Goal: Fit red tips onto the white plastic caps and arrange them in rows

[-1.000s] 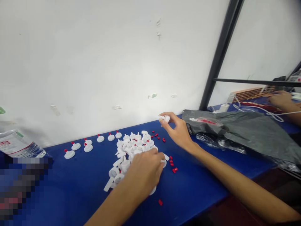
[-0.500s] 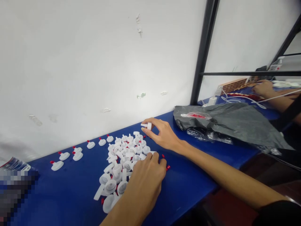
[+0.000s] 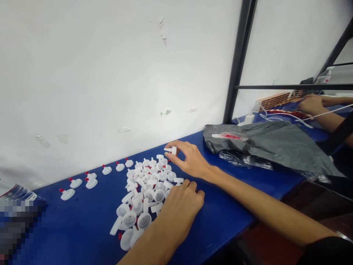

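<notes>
My right hand [image 3: 190, 158] pinches a white nozzle cap [image 3: 174, 150] between thumb and fingers, its spout pointing left, just above the far right of the pile. My left hand [image 3: 183, 202] rests low at the right edge of the pile with fingers curled down; its fingertips are hidden, so what they hold cannot be seen. Beside it spreads a heap of white nozzle caps [image 3: 145, 221], with bits of red showing among them. Along the wall stand several white caps with red tips [image 3: 67, 194] on their spouts.
The blue table [image 3: 82, 228] meets a white wall behind. To the right lie a grey plastic bag [image 3: 275, 143] and a black metal frame post [image 3: 234, 73]. Another person's hands [image 3: 313, 105] are beyond it, near white cables. A packet [image 3: 19, 193] sits at far left.
My left hand has shifted right, over the spot where small red pieces lay, uncovering more white caps. My right hand still holds its cap and has barely moved.
</notes>
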### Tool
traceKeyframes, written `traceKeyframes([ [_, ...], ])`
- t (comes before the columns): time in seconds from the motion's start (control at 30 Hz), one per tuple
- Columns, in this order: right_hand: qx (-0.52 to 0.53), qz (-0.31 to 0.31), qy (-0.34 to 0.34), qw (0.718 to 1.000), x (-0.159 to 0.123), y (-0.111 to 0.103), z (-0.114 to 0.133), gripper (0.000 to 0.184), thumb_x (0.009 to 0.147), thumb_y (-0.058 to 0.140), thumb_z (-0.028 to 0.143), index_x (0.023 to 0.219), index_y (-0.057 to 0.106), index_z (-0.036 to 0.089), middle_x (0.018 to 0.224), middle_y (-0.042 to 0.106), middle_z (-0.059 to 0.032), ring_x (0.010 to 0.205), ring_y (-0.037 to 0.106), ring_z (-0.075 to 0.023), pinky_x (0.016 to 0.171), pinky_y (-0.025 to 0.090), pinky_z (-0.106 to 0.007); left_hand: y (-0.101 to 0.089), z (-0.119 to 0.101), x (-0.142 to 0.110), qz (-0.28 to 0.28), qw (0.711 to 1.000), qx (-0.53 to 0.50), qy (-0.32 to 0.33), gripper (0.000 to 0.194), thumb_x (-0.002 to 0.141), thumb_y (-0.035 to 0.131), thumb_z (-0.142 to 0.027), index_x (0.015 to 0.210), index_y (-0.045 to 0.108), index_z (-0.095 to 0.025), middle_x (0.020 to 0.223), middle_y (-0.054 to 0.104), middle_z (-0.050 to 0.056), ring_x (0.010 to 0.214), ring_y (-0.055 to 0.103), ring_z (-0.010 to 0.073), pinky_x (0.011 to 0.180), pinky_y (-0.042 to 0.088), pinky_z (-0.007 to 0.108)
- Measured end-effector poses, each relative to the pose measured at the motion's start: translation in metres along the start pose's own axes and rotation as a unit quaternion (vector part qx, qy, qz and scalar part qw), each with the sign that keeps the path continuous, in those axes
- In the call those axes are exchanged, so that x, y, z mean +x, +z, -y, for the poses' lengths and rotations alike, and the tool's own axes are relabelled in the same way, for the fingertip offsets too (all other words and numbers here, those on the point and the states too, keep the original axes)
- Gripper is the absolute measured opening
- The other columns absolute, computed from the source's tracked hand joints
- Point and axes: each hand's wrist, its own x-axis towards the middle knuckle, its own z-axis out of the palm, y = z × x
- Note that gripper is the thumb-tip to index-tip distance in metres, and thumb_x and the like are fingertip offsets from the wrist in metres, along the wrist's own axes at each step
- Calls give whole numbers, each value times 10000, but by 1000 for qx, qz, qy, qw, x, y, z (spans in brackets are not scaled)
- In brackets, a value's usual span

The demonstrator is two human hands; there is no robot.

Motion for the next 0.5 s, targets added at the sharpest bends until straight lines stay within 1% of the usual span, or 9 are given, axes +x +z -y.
traceKeyframes([
  [0.1,-1,-5,1,1000,0,0,0,203,966,586,349,1126,635,234,883,727,3,763,638,-151,768,471,-293,-5,-3,-1,13,1000,1,-2,253,781,537,-10,956,615,-174,1004,655,97,924,619,258,653,533,334],
  [0.2,4,-17,8,1000,1,-1,-1,213,969,575,351,1136,638,235,841,708,6,728,637,-152,763,477,-297,-13,-1,-4,1,1000,-12,-17,256,829,501,-18,986,616,-184,1021,658,92,916,623,233,654,526,300],
  [0.27,8,-28,14,999,2,-1,-1,229,968,575,361,1152,642,242,796,684,17,671,619,-141,738,477,-290,-22,7,-8,-32,998,-36,-38,249,882,468,-49,1009,624,-195,1013,660,80,888,633,214,657,521,290],
  [0.37,16,-38,28,999,3,-1,-1,294,962,581,395,1222,609,259,755,657,29,629,599,-139,687,474,-280,-40,34,-21,-115,986,-78,-92,245,952,425,-136,1016,651,-206,1014,673,71,815,649,180,692,520,288],
  [0.43,28,-37,42,998,3,-1,-1,358,950,594,421,1266,561,256,738,652,31,631,608,-149,680,480,-285,-52,61,-34,-181,969,-100,-132,249,973,422,-226,1023,666,-215,1036,691,65,828,662,183,742,524,304],
  [0.47,33,-34,50,998,3,0,0,382,942,604,432,1273,542,251,731,652,32,622,610,-151,680,483,-289,-57,78,-42,-213,958,-109,-158,231,960,456,-272,1013,673,-217,1034,702,64,871,668,199,780,525,316],
  [0.5,36,-31,56,997,3,1,0,393,934,613,439,1268,532,247,729,654,33,608,609,-151,677,485,-291,-59,97,-51,-243,945,-112,-190,216,931,491,-302,976,682,-214,985,716,63,863,675,211,776,527,318],
])
